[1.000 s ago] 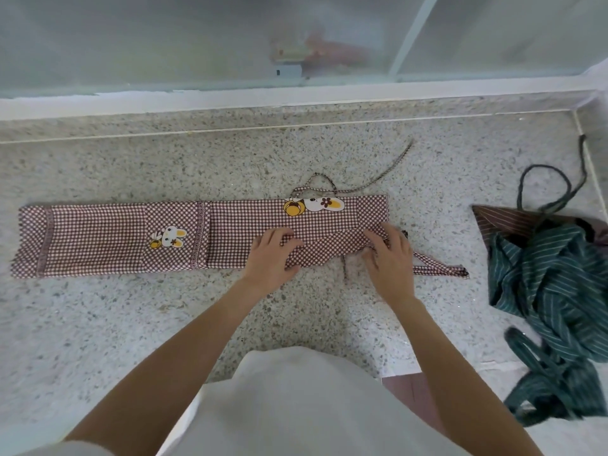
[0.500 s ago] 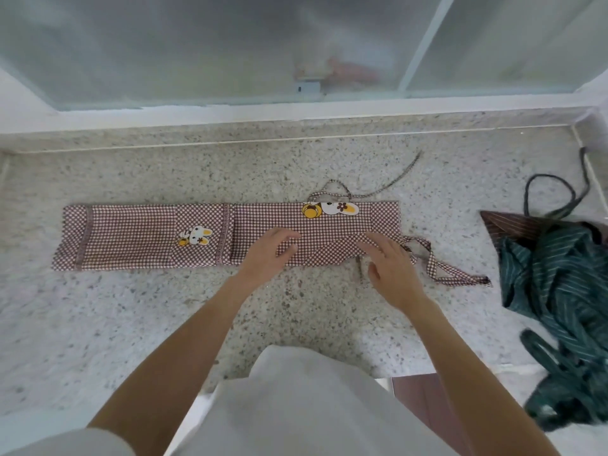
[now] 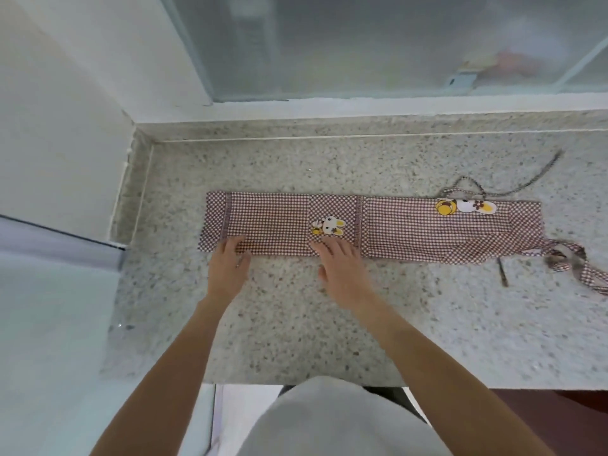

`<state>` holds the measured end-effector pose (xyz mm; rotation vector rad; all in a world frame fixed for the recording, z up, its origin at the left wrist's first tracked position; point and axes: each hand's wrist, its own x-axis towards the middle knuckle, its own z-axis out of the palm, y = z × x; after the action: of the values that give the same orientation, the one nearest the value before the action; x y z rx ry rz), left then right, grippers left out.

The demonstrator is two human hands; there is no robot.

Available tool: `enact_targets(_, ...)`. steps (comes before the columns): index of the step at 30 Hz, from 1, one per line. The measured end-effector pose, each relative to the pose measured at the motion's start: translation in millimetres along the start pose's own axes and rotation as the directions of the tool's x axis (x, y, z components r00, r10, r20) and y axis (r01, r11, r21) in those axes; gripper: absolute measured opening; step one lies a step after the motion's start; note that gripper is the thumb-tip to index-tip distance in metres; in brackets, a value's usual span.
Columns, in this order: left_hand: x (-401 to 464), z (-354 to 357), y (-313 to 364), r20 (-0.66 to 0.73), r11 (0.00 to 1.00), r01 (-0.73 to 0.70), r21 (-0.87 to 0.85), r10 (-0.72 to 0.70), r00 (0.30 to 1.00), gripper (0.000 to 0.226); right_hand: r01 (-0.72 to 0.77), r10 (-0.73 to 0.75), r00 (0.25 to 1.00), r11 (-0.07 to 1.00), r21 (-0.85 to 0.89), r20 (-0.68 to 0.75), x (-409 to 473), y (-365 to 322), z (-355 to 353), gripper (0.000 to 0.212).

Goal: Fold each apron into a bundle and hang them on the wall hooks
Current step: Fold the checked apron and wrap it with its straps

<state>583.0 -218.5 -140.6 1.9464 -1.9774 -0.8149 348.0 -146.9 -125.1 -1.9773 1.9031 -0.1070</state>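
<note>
Head view: my left hand (image 3: 228,269) and right hand (image 3: 340,266), fingers straight, press the folded checked apron's (image 3: 411,230) near edge, 9 o'clock end.

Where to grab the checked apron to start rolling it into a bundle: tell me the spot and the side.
Take the checked apron at its short hemmed end on the left, from the near edge. It lies as a long flat strip with its ties trailing off the right end, so rolling from the left would finish at the ties. The left hand and right hand already rest on the near edge there.
</note>
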Motion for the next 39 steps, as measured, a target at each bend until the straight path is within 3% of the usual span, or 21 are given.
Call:
enact_targets(4, 21.6, -19.7, -28.7, -0.064, 0.96, 0.193, 0.203, -0.184, 0.981, 0.045, -0.156, 0.168, 0.985, 0.964, -0.214, 0.04, -5.5, -5.8, 19.7, 0.043)
enact_targets(8, 34.1, -31.5, -39.3, -0.06, 0.96, 0.225, 0.168, -0.218, 0.974, 0.056, -0.153, 0.166, 0.983, 0.978, -0.141, 0.083, -18.7, -1.3, 29.7, 0.057)
enact_targets(13, 47.0, -40.2, -29.3, 0.059, 0.951, 0.307, 0.039, -0.309, 0.949, 0.064, -0.135, 0.141, 0.982, 0.989, -0.052, 0.124, -29.1, 4.4, 32.4, 0.065)
enact_targets(17, 51.7, -44.3, -28.6, 0.105, 0.945, 0.326, 0.01, -0.325, 0.94, 0.055, -0.142, 0.165, 0.983, 0.96, -0.24, 0.078, -32.6, 12.6, 27.3, 0.067)
enact_targets(19, 46.5, -50.5, -24.3, 0.064, 0.922, 0.386, -0.041, -0.383, 0.922, 0.048, -0.178, 0.199, 0.979, 0.943, -0.28, 0.047, -32.0, 14.9, 23.2, 0.06)
enact_targets(22, 32.6, -58.0, -5.3, -0.082, 0.887, 0.381, -0.263, -0.414, 0.907, 0.04, -0.182, 0.201, 0.979, 0.945, -0.272, 0.044, -30.9, 14.5, 20.7, 0.056)
enact_targets(25, 21.3, -57.6, 36.1, -0.164, 0.852, 0.202, -0.483, -0.314, 0.935, 0.029, -0.185, 0.211, 0.973, 0.954, -0.234, 0.089, -34.6, 16.7, 24.9, 0.058)
enact_targets(29, 7.4, -29.6, 114.4, -0.073, 0.78, 0.021, -0.626, -0.086, 0.994, 0.021, -0.121, 0.147, 0.973, 0.981, -0.15, 0.176, -39.8, 27.2, 20.7, 0.072)
enact_targets(30, 2.6, -18.9, 134.0, -0.062, 0.78, -0.026, -0.625, -0.017, 0.998, 0.02, -0.084, 0.099, 0.976, 0.993, -0.083, 0.196, -40.5, 31.9, 16.8, 0.078)
enact_targets(33, -15.4, 18.2, 198.9, -0.1, 0.812, -0.249, -0.528, 0.231, 0.968, 0.022, -0.033, 0.023, 0.998, 0.977, 0.21, 0.053, -52.0, 57.6, -3.3, 0.074)
enact_targets(36, -31.1, 67.5, 258.1, -0.086, 0.789, -0.433, -0.435, 0.443, 0.892, 0.022, -0.085, 0.147, 0.977, 0.933, 0.349, -0.156, -82.7, 108.6, -33.5, 0.053)
enact_targets(39, -40.2, 127.2, 284.7, 0.091, 0.829, -0.487, -0.276, 0.526, 0.845, 0.019, -0.24, 0.347, 0.902, 0.898, 0.369, -0.257, -112.1, 164.9, -55.3, 0.033)
